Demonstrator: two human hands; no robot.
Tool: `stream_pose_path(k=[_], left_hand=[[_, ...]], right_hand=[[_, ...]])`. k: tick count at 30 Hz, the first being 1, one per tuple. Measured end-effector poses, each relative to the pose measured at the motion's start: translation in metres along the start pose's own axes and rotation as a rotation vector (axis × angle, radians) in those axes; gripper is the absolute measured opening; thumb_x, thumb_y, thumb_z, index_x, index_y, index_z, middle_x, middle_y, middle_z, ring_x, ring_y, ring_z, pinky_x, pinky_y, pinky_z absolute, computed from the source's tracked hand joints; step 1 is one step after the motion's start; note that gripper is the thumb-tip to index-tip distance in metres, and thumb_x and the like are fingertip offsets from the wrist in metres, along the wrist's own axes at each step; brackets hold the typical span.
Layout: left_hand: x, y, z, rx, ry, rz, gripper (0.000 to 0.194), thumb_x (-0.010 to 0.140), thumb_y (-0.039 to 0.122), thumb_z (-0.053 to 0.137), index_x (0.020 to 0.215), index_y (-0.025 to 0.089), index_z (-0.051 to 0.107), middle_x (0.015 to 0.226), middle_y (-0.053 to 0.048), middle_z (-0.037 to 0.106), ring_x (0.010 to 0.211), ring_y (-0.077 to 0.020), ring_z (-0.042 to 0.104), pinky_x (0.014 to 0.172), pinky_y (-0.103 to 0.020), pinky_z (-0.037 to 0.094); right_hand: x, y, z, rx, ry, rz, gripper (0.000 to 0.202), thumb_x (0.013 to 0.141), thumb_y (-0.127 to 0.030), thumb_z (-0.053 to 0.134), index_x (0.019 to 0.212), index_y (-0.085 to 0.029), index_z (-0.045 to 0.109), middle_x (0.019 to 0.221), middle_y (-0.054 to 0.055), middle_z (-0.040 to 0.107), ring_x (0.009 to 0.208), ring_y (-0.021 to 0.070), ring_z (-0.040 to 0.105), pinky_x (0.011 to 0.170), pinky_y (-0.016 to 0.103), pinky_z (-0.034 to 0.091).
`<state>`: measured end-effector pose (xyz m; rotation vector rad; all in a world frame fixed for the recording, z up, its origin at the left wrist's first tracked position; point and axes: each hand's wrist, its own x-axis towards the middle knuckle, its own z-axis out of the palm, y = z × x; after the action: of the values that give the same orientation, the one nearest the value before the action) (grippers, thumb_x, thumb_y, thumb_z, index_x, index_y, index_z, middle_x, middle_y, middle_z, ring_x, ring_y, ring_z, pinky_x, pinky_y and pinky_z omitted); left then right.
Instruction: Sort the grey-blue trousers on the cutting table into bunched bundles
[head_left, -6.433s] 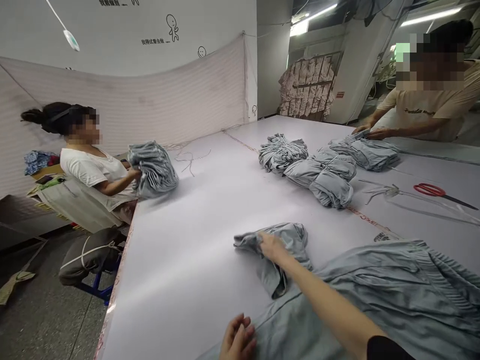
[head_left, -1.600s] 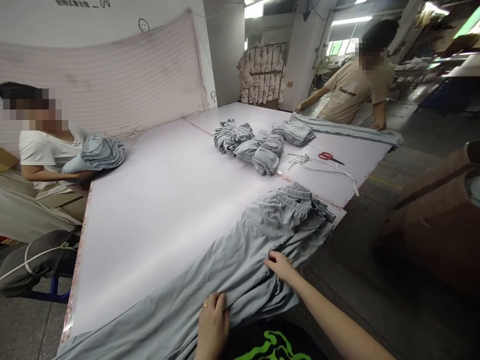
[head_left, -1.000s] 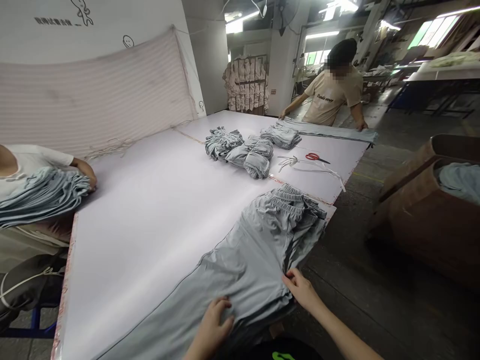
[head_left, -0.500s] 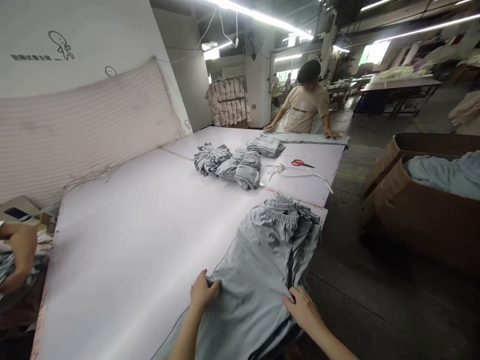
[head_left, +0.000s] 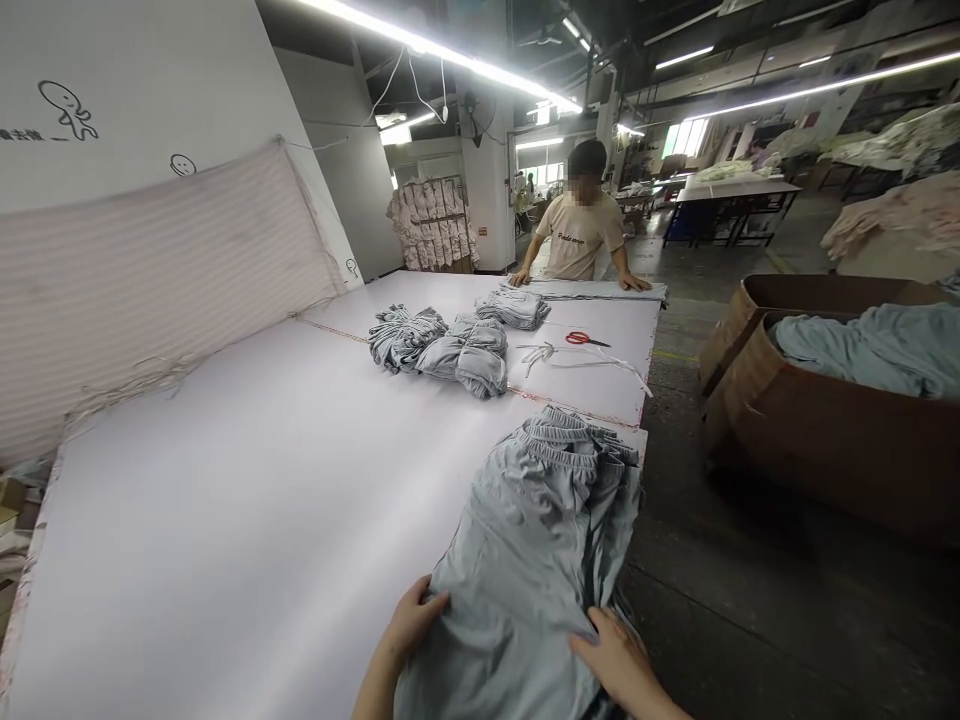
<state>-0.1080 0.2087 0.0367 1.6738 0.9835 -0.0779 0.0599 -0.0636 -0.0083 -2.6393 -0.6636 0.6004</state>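
A stack of grey-blue elastic-waist trousers [head_left: 517, 560] lies along the right front edge of the white table, the gathered waistbands pointing away from me. My left hand [head_left: 412, 618] grips the left edge of the stack, thumb on top and fingers tucked at the side. On the opposite edge, my right hand [head_left: 613, 650] is closed on the cloth, its fingertips partly hidden by the fabric. The trouser legs run toward me and leave the bottom of the view.
Beyond the stack lie tied grey garment bundles [head_left: 461, 350], red-handled scissors [head_left: 586, 339] and white strips [head_left: 555, 354] on the table [head_left: 225, 480]. A co-worker [head_left: 581, 230] leans over folded cloth at the far end. Brown bins [head_left: 825, 420] with blue cloth stand right.
The view has swung right, so the person's arm at the far left is out of sight. Both my hands still hold the trousers' edges, now slightly lower in view.
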Motion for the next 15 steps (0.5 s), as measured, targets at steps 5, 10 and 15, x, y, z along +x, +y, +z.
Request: stream_pose_path(k=[5,10,15], left_hand=[[0.013,-0.013,0.007,0.082,0.089,-0.018,0.056,0.066,0.045,0.057,0.112,0.014,0.062,0.114,-0.011,0.069,0.114,-0.0289,0.058,0.099,-0.036,0.043],[0.018,-0.02,0.012,0.125,0.171,-0.047,0.059,0.062,0.049,0.057,0.108,0.013,0.064,0.114,-0.015,0.068,0.116,-0.0322,0.056,0.102,-0.039,0.041],[0.012,-0.013,0.008,0.055,0.136,-0.039,0.058,0.063,0.056,0.054,0.102,0.014,0.066,0.11,-0.012,0.071,0.111,-0.0311,0.06,0.098,-0.038,0.045]], right_hand=[[0.001,-0.009,0.001,0.051,0.021,0.047,0.035,0.073,-0.034,0.052,0.105,-0.029,0.066,0.114,0.007,0.07,0.112,0.0272,0.061,0.09,0.037,0.047],[0.004,0.004,0.005,0.075,-0.075,-0.019,0.045,0.075,-0.025,0.046,0.116,-0.026,0.062,0.127,0.009,0.064,0.117,0.0258,0.059,0.094,0.036,0.045],[0.013,0.034,-0.003,0.07,-0.244,-0.114,0.036,0.08,-0.037,0.043,0.101,-0.022,0.068,0.103,0.014,0.072,0.098,0.0296,0.067,0.081,0.037,0.049]])
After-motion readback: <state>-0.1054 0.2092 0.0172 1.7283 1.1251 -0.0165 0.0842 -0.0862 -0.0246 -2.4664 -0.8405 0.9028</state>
